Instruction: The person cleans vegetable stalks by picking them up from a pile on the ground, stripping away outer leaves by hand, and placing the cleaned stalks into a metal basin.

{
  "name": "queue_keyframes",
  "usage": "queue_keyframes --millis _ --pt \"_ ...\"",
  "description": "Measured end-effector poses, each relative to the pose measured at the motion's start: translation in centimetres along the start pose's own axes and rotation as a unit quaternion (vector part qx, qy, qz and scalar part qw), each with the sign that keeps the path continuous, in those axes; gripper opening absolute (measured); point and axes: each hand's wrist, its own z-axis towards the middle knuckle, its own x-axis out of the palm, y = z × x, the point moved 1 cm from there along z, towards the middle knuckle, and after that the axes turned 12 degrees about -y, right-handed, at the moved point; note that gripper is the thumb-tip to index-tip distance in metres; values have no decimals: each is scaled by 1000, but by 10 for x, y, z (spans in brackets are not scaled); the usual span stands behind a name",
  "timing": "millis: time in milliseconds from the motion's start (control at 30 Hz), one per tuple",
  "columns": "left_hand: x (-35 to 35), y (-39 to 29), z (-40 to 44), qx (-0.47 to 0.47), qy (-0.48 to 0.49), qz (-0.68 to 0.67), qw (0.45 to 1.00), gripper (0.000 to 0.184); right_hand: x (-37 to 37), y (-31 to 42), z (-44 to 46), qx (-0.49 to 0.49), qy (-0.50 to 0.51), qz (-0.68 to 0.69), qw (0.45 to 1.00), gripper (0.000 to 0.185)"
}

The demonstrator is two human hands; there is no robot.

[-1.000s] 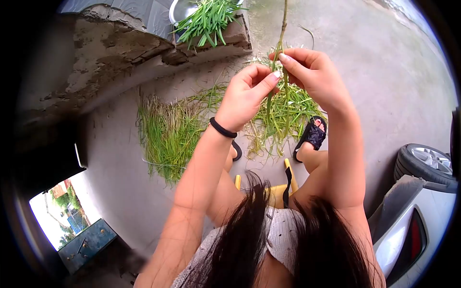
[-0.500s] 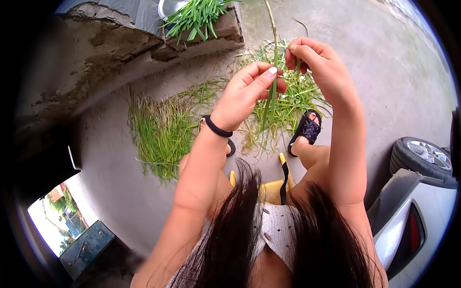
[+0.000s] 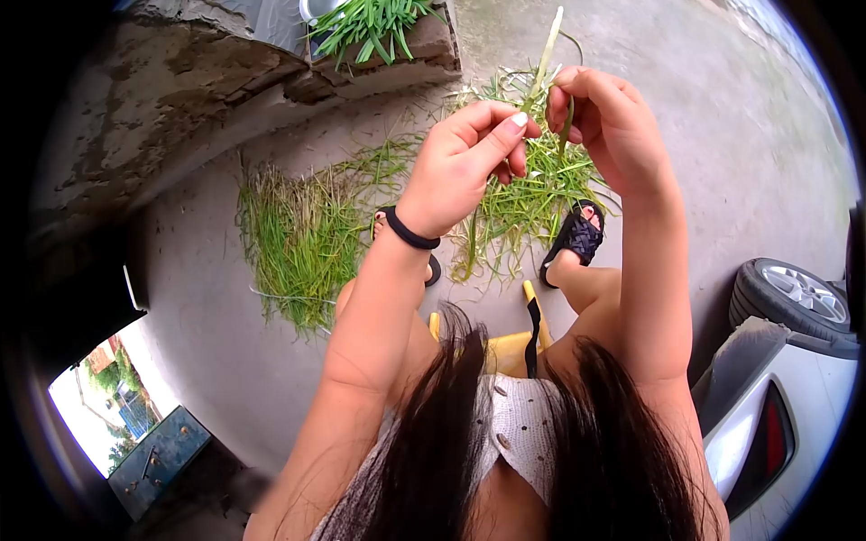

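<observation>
Thumb and fingers of my left hand (image 3: 478, 149) pinch a green stalk (image 3: 547, 52), whose pale end points up and away from me. Close to its right, my right hand (image 3: 606, 122) is closed on a thin green leaf strip (image 3: 566, 132) that hangs down from the fingertips. Below both hands, a loose heap of green and yellowish leaves (image 3: 532, 203) lies on the floor. A denser pile of long grass-like stalks (image 3: 302, 239) is at the left.
Trimmed green stalks (image 3: 374, 25) lie on a ledge (image 3: 388, 74) at the top, by a metal bowl (image 3: 317, 7). A yellow stool (image 3: 510, 352) is between my legs. A wheel (image 3: 794, 296) and a grey car part (image 3: 780, 433) stand at the right.
My right hand has moved away from my left with a strip of leaf. The stalk in my left hand now shows a bare pale end, where a longer brownish stem showed before.
</observation>
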Motion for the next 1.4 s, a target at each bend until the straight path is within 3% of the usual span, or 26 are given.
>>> queue_keyframes --millis 267,433,533,600,667,767,867,1000,1200,1300,1400 --pt "0 3 -2 -20 8 5 1000 19 -42 5 18 -44 -77 181 980 16" --pt "-1 4 -2 -37 6 -15 999 21 -67 14 19 -128 -276 206 930 19" --pt "-1 5 -1 -33 -13 -28 999 21 -69 18 16 -185 -346 -21 920 20" --pt "0 6 0 -29 -41 -29 998 22 -59 13 14 -174 -258 -257 915 29" --pt "1 5 2 -21 -52 -15 998 22 -38 3 8 -134 -204 -380 892 36" --pt "4 6 2 -22 -52 -19 998 23 -13 -2 1 -169 -98 -274 942 35" --pt "5 10 2 -34 -33 -45 998 23 4 -6 -4 -151 -9 -277 949 33" --pt "5 5 2 -66 -9 -52 996 26 2 -11 0 -173 1 -231 958 21" --pt "2 -4 -3 -189 97 -227 951 28 -2 -4 -3 -256 42 -221 940 8" --pt "0 -7 -2 -229 129 -295 919 26 -3 -2 -3 -304 29 -277 911 6" --pt "-3 -4 -1 -250 158 -343 891 23 1 -3 -5 -336 -8 -234 912 6"
